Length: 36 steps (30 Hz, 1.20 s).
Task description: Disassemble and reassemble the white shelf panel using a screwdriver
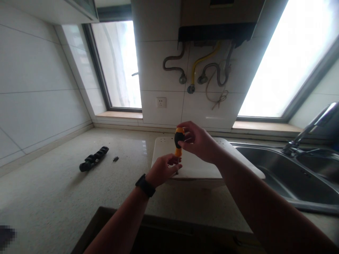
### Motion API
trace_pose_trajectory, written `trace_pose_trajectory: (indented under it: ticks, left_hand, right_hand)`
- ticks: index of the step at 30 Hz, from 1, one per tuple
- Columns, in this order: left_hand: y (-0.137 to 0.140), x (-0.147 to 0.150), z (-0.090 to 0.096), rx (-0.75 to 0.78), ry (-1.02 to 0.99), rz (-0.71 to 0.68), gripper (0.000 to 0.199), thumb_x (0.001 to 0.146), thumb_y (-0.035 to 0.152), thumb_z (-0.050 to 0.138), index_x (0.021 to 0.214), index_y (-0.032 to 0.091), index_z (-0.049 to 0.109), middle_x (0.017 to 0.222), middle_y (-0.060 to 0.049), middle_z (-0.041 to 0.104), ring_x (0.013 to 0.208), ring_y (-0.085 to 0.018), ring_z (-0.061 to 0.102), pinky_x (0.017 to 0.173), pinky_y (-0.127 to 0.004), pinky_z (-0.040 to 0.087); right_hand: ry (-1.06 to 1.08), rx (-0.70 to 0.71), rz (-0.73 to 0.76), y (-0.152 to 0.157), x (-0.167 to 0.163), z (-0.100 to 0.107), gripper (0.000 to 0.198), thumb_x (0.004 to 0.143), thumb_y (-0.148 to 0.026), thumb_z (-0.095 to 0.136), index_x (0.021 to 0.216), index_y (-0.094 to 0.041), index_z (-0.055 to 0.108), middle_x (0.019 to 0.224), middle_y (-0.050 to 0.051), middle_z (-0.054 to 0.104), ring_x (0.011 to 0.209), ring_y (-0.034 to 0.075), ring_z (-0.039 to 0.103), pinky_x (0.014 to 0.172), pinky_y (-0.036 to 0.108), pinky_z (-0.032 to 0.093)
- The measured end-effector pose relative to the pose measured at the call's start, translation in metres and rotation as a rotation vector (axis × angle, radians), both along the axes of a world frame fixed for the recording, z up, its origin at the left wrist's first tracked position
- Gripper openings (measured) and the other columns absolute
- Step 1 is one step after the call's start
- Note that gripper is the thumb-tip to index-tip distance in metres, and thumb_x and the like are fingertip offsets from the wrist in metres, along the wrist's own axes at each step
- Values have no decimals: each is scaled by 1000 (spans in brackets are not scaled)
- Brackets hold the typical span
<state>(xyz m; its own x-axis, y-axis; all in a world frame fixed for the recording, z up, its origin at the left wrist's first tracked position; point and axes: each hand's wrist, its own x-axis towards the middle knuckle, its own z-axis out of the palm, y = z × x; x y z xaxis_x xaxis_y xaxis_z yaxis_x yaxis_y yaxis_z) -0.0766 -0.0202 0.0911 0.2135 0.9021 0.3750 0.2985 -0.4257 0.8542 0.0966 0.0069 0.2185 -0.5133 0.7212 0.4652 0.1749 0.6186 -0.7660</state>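
Note:
A screwdriver (179,138) with a yellow and black handle stands nearly upright, tip down, over the near edge of a white board (202,165). My right hand (196,138) is closed around its handle, with the thumb and fingers on either side. Lower down, my left hand (165,169) pinches around the metal shaft near the tip. A small dark piece, perhaps a screw, shows beneath those fingertips; its exact kind is unclear. The board lies flat on the counter and has small holes near its far corners.
Left on the countertop (132,173) are a row of black plastic pieces (94,158) and a small pile of dark screws (116,159). A steel sink (280,173) with a faucet (309,127) is at the right. Pipes (194,67) hang from a wall heater (217,21).

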Motion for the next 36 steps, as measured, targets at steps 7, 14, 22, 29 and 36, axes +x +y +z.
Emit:
trace_pose_trajectory:
  ticks: [7,14,22,29,36]
  left_hand:
    - [-2,-3,-1,-32,-57,-35,19,88,32,70,99,18,76,102,-8,78,97,-22,71,92,-36,53]
    - [3,2,-4,-5,-10,78,20,83,34,75,79,16,69,81,-5,74,75,-17,66,73,-29,50]
    - [3,6,2,25,48,183,34,78,41,79,69,17,57,63,3,58,60,-12,50,59,-25,39]
    - [5,4,0,28,-2,173,38,73,47,83,75,18,60,70,1,63,64,-13,56,62,-27,43]
    - [1,-3,4,-34,-44,-19,27,88,39,71,105,18,73,109,-9,76,99,-21,69,90,-35,51]
  right_hand:
    - [51,-44,66,5,0,-5,56,72,-12,62,126,-22,52,110,8,65,91,18,67,78,35,58]
    - [73,-77,143,3,-1,-6,63,79,-18,66,138,-22,43,129,12,62,107,21,67,95,41,55]
    - [-20,13,-1,1,-3,-3,60,78,-30,75,133,-24,51,116,9,61,91,20,65,76,36,58]
    - [-24,81,-55,3,-3,-1,48,79,-25,74,125,-27,58,106,3,58,73,13,62,67,31,55]
    - [57,47,14,5,0,-4,57,77,-17,69,130,-25,51,106,5,63,85,16,65,76,34,57]
